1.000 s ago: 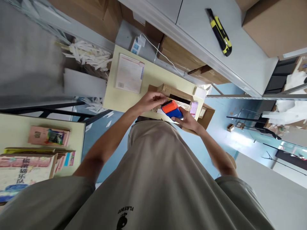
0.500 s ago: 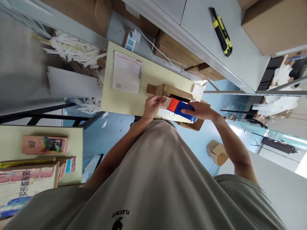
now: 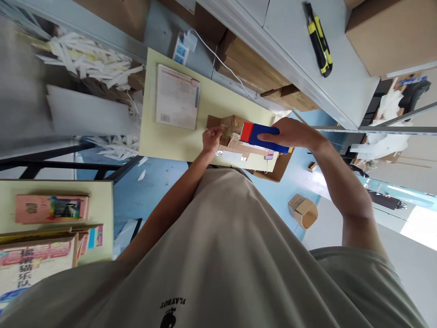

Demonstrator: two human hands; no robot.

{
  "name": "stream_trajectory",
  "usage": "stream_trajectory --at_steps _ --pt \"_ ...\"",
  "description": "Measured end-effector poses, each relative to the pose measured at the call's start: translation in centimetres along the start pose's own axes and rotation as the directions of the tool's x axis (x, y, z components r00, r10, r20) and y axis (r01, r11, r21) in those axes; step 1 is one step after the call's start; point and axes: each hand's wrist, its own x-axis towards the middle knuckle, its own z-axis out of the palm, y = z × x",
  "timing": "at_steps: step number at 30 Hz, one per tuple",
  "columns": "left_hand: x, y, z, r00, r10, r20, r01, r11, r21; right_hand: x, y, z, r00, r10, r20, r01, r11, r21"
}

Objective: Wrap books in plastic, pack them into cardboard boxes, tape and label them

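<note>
At the bottom of the frame, left of centre, the grey-green shirt (image 3: 221, 237) carries the word "PLAYBOY", arched and upside down, with a dark emblem beside it. At lower left, a white-covered book (image 3: 44, 262) bears large black Chinese characters running downward: 摇滚猫乐队. Left of centre, the flat white packet (image 3: 177, 98) has a barcode at its lower left corner; its print is too small to read.

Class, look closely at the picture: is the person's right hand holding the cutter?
No: the cutter lies on the grey surface, while the right hand grips the blue-and-red tool.
</note>
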Motion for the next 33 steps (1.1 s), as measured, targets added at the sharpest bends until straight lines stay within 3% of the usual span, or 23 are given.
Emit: stream_trajectory --at_steps 6,14,17,20,22,25,27,29,33 --pt "0.3 -1.1 1.0 0.999 0.013 -0.030 -0.013 1.000 -0.001 0.8 0.5 1.0 0.996 -0.037 -0.086 0.041 0.999 0.036" --pt "-0.1 -2.3 1.4 0.993 0.090 -0.075 -0.083 0.992 0.092 1.0 0.0 1.5 0.998 -0.046 -0.052 0.045 0.999 -0.021" --pt "-0.4 -2.6 0.8 0.996 0.073 -0.052 -0.063 0.984 0.165 1.1 0.0 1.8 0.995 -0.075 -0.058 0.074 0.997 -0.019" --pt "-1.1 -1.7 0.0 0.989 0.145 0.036 -0.149 0.965 0.215 0.9 0.2 1.9 0.997 -0.052 -0.050 0.051 0.998 -0.021" --pt "-1.9 -0.1 -0.5 0.955 0.244 0.171 -0.280 0.929 0.242 0.6 0.4 1.8 0.999 -0.033 -0.043 0.032 0.999 -0.026" --pt "-2.9 2.3 -0.3 0.838 0.367 0.404 -0.494 0.824 0.276 0.4 0.7 1.8 0.999 -0.035 -0.034 0.034 0.999 -0.036" --pt "-3.0 3.1 0.3 0.772 0.401 0.493 -0.584 0.753 0.303 0.5 0.8 1.9 0.998 -0.053 -0.038 0.051 0.998 -0.040" --pt "-2.5 2.9 1.1 0.747 0.409 0.525 -0.620 0.713 0.328 0.5 0.8 2.1 0.996 -0.067 -0.053 0.064 0.997 -0.045" --pt "-1.3 0.9 1.5 0.741 0.402 0.538 -0.634 0.682 0.363 0.8 0.8 2.7 0.992 -0.089 -0.091 0.085 0.995 -0.047"
